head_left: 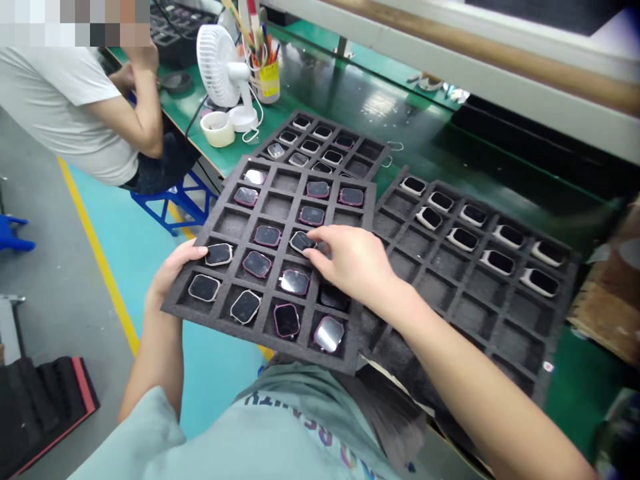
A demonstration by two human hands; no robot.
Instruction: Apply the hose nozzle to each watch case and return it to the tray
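A black foam tray (227, 225) with square pockets holds several small watch bodies with dark screens and pink or white rims. My left hand (170, 270) grips the tray's left edge, thumb on top next to a white-rimmed watch body (219, 254). My right hand (350, 260) reaches over the tray's middle, and its fingertips pinch a dark watch body (301, 241) in a pocket. Another foam tray (453, 303) lies to the right on the green bench with a row of white-rimmed watch bodies (463, 239).
A third foam tray (365, 163) lies behind. A white desk fan (223, 63), a white cup (217, 129) and a pen holder (267, 77) stand at the back of the green bench (320, 87). Another person (75, 107) sits at the left on a blue stool (175, 200).
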